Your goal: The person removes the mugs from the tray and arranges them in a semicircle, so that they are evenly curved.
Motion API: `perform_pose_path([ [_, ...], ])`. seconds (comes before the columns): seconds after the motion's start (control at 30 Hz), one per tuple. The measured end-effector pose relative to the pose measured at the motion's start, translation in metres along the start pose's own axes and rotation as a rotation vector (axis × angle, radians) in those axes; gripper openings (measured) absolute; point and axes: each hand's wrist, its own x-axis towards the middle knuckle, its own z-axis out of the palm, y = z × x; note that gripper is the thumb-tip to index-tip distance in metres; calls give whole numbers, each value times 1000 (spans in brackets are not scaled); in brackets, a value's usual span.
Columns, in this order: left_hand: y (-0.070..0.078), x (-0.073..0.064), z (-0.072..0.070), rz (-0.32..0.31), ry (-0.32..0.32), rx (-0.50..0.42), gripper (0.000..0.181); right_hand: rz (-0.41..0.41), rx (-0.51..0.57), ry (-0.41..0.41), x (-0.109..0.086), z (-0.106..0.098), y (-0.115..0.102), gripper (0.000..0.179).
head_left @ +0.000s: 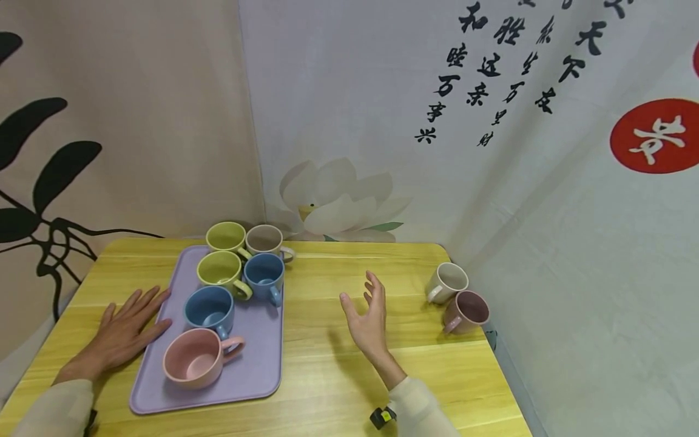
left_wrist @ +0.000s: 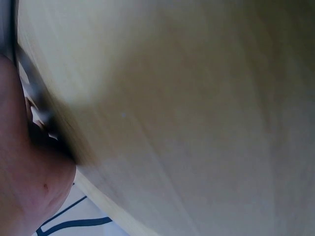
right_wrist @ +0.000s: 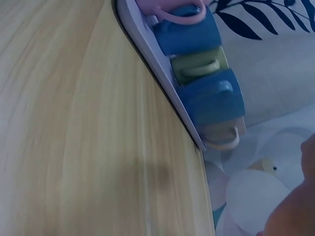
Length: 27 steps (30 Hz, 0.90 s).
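My left hand point(head_left: 124, 331) lies flat on the table with its fingers spread, the fingertips right at the left rim of a lilac tray point(head_left: 258, 364). On the tray stand a pink mug point(head_left: 192, 370), two blue mugs point(head_left: 203, 308) and two green mugs point(head_left: 216, 272), with a greyish mug point(head_left: 262, 241) at its back right corner. My right hand point(head_left: 368, 318) is raised over the table right of the tray, fingers loosely bent and holding nothing. In the right wrist view, part of that hand shows at the right edge.
A white mug point(head_left: 449, 280) and a dusky pink mug point(head_left: 466, 312) stand side by side near the right edge of the wooden table point(head_left: 322, 388). Cloth hangings point(head_left: 349, 109) with printed writing and plants rise behind the table and along its right side.
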Motion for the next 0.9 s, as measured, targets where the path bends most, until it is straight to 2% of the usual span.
perform_pose_path([
  [0.17,0,1,0,0,3,-3,86,-24,-17,-82,-2,18,-4,79],
  [0.5,-1,1,0,-6,-8,-6,86,-11,-3,-223,-9,51,-5,78],
  [0.9,0,1,0,-13,-2,-11,86,5,72,-422,-8,80,-7,70],
])
